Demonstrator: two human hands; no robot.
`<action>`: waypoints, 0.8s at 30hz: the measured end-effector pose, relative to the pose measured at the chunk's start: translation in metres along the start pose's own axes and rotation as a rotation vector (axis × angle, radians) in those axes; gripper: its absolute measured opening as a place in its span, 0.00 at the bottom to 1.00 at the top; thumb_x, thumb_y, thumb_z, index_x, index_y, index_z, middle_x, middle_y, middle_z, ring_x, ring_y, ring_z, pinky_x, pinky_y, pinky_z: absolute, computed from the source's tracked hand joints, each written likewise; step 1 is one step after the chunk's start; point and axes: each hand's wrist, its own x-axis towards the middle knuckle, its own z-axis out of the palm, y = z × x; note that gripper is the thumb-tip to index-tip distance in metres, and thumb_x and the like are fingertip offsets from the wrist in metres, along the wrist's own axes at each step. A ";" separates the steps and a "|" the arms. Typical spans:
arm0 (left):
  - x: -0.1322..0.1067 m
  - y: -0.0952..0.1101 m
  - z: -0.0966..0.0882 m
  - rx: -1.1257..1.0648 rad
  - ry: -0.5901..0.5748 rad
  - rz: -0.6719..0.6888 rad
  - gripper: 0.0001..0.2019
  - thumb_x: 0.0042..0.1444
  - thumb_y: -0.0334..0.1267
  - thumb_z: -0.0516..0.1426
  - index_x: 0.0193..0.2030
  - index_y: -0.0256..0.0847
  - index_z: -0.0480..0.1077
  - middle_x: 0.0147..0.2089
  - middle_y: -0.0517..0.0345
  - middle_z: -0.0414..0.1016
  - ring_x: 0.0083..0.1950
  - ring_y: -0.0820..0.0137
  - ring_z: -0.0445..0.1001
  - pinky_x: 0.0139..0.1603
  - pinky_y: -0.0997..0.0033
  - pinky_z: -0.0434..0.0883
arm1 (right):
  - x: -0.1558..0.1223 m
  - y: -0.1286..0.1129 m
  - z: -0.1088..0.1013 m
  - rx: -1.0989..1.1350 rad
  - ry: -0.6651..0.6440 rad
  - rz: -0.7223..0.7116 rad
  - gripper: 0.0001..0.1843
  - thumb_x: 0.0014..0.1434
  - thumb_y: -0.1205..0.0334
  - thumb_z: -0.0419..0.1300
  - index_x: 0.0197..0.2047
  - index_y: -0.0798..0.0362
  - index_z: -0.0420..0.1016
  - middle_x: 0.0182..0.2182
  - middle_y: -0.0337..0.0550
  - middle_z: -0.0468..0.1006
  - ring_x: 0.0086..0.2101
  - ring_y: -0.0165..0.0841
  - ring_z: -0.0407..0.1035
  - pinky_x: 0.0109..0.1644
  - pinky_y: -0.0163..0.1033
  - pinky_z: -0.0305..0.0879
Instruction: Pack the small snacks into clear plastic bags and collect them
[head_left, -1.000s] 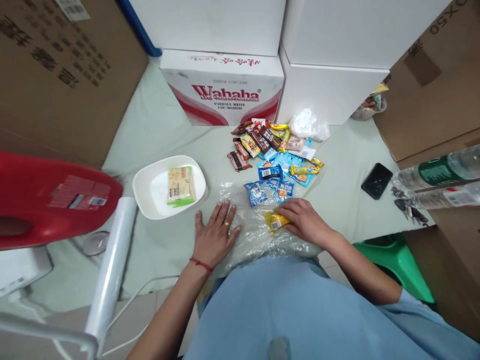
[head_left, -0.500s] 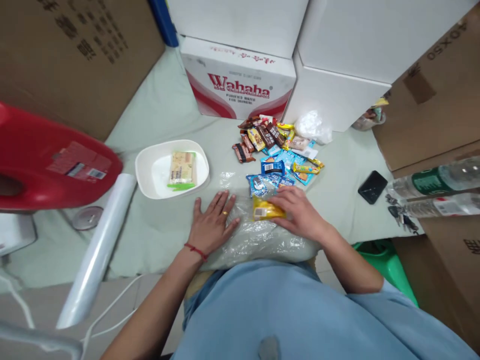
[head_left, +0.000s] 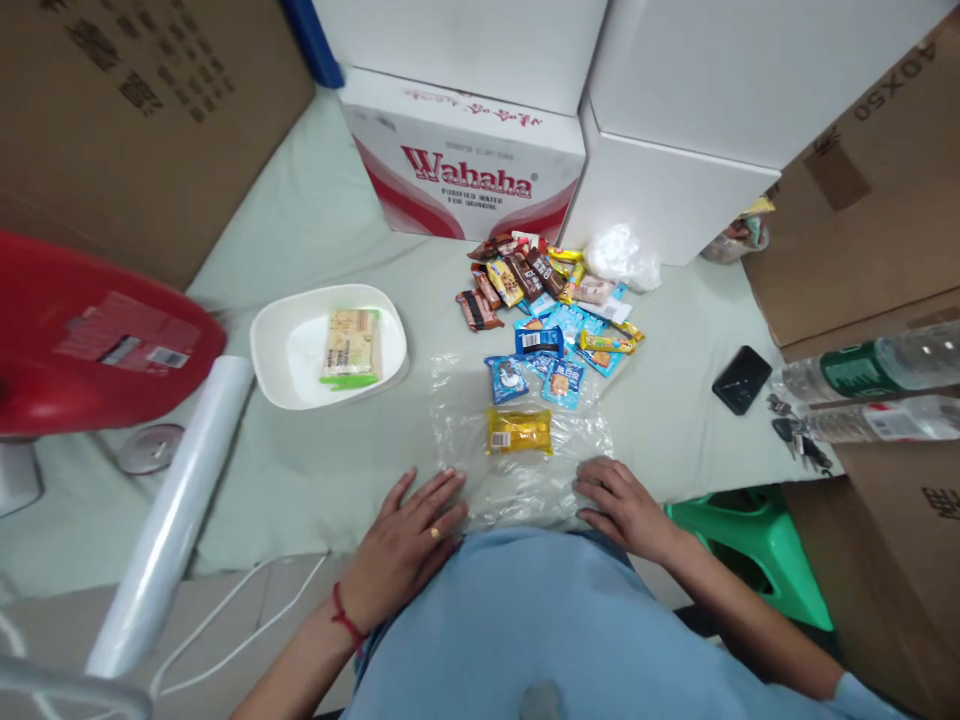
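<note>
a heap of snack packets (head_left: 523, 275) lies before the wahaha carton (head_left: 465, 160). toward the left, the white dish (head_left: 289, 365) holds a wrapped cracker pack (head_left: 352, 345). at the table's (head_left: 322, 450) near edge, the yellow-wrapped snack (head_left: 519, 432) rests on plastic film (head_left: 517, 490). left hand (head_left: 409, 540), fingers slightly spread, and right hand (head_left: 619, 505), fingers curled, touch the film's sides; whether they pinch it, i can't tell.

Worn on my head, the camera looks forward and down from near above my left hand (head_left: 411, 530) and right hand (head_left: 622, 510). Its view extends beyond them to the Wahaha water carton (head_left: 469, 165).
</note>
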 end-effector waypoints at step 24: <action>0.080 -0.027 -0.036 0.137 0.540 -0.591 0.15 0.69 0.41 0.51 0.54 0.38 0.75 0.51 0.43 0.78 0.56 0.54 0.74 0.60 0.50 0.71 | 0.157 0.061 -0.059 -0.146 -0.045 0.179 0.16 0.71 0.58 0.56 0.54 0.54 0.80 0.46 0.53 0.82 0.47 0.42 0.73 0.54 0.43 0.65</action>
